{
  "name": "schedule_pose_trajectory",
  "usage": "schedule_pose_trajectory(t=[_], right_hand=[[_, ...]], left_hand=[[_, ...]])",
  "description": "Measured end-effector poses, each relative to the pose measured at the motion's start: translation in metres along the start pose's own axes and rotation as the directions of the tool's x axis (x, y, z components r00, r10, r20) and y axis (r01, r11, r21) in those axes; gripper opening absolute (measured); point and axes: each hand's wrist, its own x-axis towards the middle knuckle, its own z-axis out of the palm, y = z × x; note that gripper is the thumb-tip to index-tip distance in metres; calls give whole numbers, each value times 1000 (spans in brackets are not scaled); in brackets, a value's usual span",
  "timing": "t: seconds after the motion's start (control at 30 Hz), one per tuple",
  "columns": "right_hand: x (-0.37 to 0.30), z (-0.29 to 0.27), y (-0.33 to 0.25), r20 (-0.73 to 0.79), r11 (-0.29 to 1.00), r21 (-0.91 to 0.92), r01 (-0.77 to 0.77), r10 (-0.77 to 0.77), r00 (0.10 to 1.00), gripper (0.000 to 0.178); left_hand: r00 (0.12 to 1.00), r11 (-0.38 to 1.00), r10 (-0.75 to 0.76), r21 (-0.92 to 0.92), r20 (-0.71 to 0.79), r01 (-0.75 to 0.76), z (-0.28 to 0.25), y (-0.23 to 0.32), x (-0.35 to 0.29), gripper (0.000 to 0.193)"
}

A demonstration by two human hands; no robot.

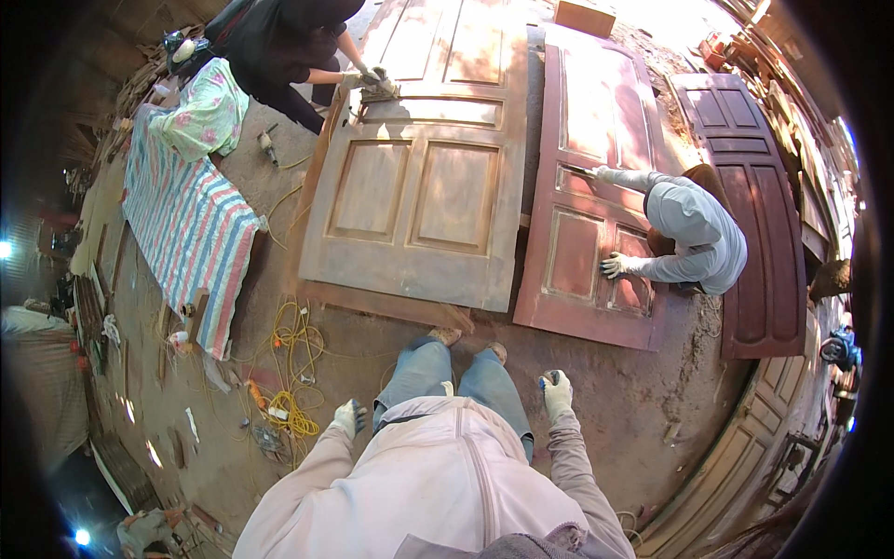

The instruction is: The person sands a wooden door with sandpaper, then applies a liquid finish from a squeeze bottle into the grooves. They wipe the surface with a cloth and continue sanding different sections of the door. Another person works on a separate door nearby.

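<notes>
My left hand (349, 418), in a white glove with dark fingertips, hangs beside my left thigh with its fingers loosely apart and nothing visible in it. On the other side, my gloved right hand (557, 393) is raised by my right leg, its fingers curled into a loose fist; I see no object in it. Neither hand touches the doors. In front of my feet lies a pale wooden panelled door (466, 291), propped above the ground on wood. To its right is a reddish-brown panelled door (587, 326).
A person in black (279, 65) works a tool over the pale door. Another in a grey hood (694, 228) leans over the reddish door. Yellow cable (296, 419) lies coiled left of me. A striped sheet (191, 210) covers something; a dark red door (762, 205) stands far right.
</notes>
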Motion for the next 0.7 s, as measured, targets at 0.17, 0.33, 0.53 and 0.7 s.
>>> schedule_pose_trajectory(t=[0.17,0.33,0.53,0.7], right_hand=[[18,-14,32,93,997,52,-63,58,994,20],[24,-25,19,234,860,425,-281,196,952,19],[17,4,0,196,831,418,-367,312,930,13],[6,89,-1,196,801,561,-208,116,974,16]], left_hand=[[939,923,314,184,142,-337,75,8,-5,28],[821,677,541,483,184,-555,103,63,-10,36],[797,698,577,399,179,-595,73,90,12,33],[840,751,523,388,145,-535,-18,87,74,38]])
